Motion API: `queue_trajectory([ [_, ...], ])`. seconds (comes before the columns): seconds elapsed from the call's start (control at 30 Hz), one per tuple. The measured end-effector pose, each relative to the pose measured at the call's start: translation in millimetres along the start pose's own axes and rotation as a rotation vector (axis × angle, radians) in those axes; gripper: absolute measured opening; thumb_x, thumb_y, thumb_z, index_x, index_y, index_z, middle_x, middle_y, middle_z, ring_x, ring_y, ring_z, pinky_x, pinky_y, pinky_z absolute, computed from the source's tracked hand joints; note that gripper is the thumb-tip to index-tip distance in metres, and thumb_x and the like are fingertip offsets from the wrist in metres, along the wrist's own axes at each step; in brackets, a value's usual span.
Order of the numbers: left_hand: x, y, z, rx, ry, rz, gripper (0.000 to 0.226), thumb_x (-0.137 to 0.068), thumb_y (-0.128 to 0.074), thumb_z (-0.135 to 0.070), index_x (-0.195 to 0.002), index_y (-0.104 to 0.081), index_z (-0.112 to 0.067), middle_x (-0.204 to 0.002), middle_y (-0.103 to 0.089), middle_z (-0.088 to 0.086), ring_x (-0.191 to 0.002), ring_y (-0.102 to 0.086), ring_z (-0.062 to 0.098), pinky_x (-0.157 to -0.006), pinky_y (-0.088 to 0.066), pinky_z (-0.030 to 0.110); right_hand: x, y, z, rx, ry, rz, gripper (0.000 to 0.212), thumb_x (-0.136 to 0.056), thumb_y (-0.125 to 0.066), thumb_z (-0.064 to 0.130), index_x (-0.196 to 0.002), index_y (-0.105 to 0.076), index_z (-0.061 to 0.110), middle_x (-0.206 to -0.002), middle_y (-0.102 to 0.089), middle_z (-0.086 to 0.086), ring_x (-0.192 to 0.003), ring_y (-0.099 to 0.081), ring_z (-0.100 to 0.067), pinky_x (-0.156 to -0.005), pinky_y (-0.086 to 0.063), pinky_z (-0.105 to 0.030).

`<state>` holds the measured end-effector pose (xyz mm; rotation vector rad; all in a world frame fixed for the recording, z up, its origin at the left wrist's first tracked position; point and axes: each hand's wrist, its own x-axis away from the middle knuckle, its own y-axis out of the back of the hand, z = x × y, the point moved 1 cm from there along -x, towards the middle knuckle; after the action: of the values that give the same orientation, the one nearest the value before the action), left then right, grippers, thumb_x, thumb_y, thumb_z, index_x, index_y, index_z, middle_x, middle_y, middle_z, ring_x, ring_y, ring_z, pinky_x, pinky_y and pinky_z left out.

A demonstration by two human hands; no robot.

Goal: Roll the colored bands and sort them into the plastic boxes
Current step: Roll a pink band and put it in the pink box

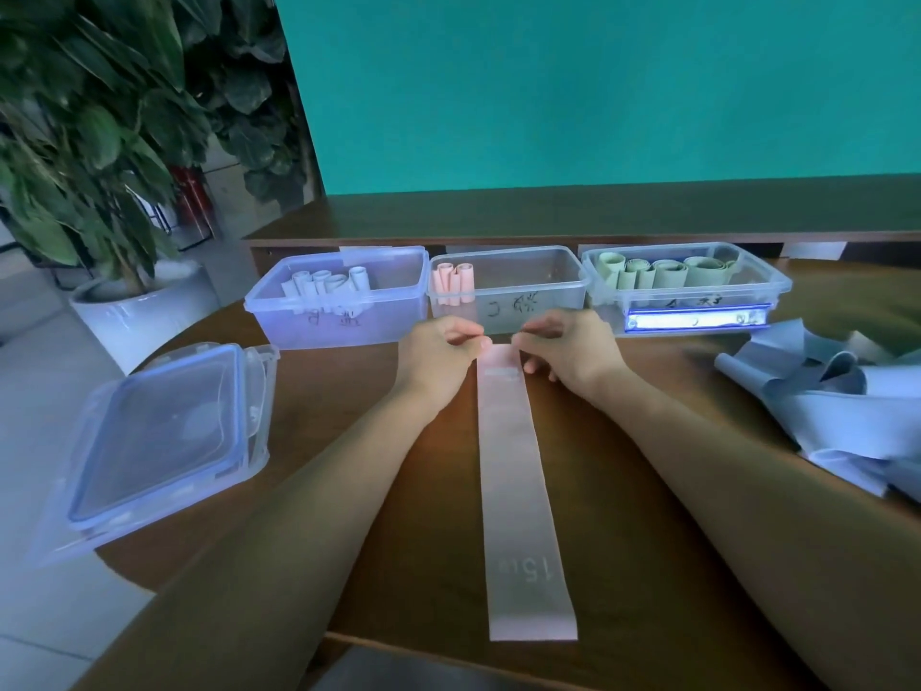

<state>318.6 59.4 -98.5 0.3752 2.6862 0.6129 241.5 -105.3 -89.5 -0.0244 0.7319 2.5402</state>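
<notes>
A long pink band [518, 491] lies flat on the wooden table, running from its near edge away from me. My left hand [438, 351] and my right hand [563, 346] pinch the band's far end from either side, fingers curled. Behind them stand three clear plastic boxes in a row: the left box [344, 321] holds pale blue rolls, the middle box [538, 301] a few pink rolls at its left end, the right box [697, 291] several green rolls.
A pile of loose blue-grey bands [837, 406] lies at the right of the table [349, 466]. Stacked box lids [159, 441] sit at the left edge, hanging partly over it. A potted plant [114, 192] stands on the floor to the left.
</notes>
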Motion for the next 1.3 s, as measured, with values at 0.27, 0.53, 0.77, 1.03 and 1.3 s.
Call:
queue_trajectory([
  [0.27,33,17,-2,-0.097,0.019,0.041,0.026,-0.094,-0.069,-0.022,-0.120,-0.071,-0.023,-0.119,-0.070,-0.008,-0.103,-0.062,0.004,-0.092,-0.046,0.018,39,10,0,0.106,0.039,-0.027,0.030,-0.094,-0.071,0.026,-0.123,-0.066,0.018,-0.118,-0.071,0.000,-0.092,-0.068,-0.010,-0.086,-0.049,-0.018],
  [0.53,111,46,-16,-0.132,-0.023,0.115,0.025,-0.092,-0.071,-0.022,-0.115,-0.073,-0.029,-0.113,-0.071,-0.013,-0.101,-0.063,-0.002,-0.094,-0.047,0.017,118,26,4,0.189,0.165,0.018,0.016,-0.094,-0.070,0.029,-0.109,-0.074,0.024,-0.106,-0.071,0.012,-0.097,-0.063,-0.004,-0.088,-0.045,-0.016],
  [0.77,185,73,-32,-0.015,-0.116,0.208,0.022,-0.087,-0.075,-0.021,-0.105,-0.077,-0.033,-0.099,-0.075,-0.016,-0.098,-0.068,0.000,-0.095,-0.053,0.026,200,35,17,0.062,0.374,0.202,0.010,-0.090,-0.076,0.028,-0.100,-0.076,0.028,-0.091,-0.073,0.023,-0.088,-0.068,0.001,-0.085,-0.048,-0.015],
  [1.03,225,77,-37,-0.168,-0.447,0.307,0.017,-0.086,-0.075,-0.036,-0.095,-0.081,-0.023,-0.092,-0.073,-0.017,-0.095,-0.068,0.008,-0.081,-0.056,0.025,230,37,17,0.169,0.597,0.381,0.011,-0.090,-0.076,0.033,-0.098,-0.078,0.025,-0.096,-0.072,0.014,-0.095,-0.067,-0.014,-0.086,-0.053,-0.036],
  [1.3,230,79,-23,-0.273,-0.578,0.309,0.045,-0.082,-0.075,-0.049,-0.118,-0.073,-0.022,-0.111,-0.070,-0.014,-0.107,-0.061,0.003,-0.091,-0.052,0.027,233,36,13,0.214,0.690,0.342,0.028,-0.083,-0.076,0.043,-0.098,-0.078,0.020,-0.102,-0.070,0.013,-0.101,-0.064,-0.006,-0.091,-0.050,-0.029],
])
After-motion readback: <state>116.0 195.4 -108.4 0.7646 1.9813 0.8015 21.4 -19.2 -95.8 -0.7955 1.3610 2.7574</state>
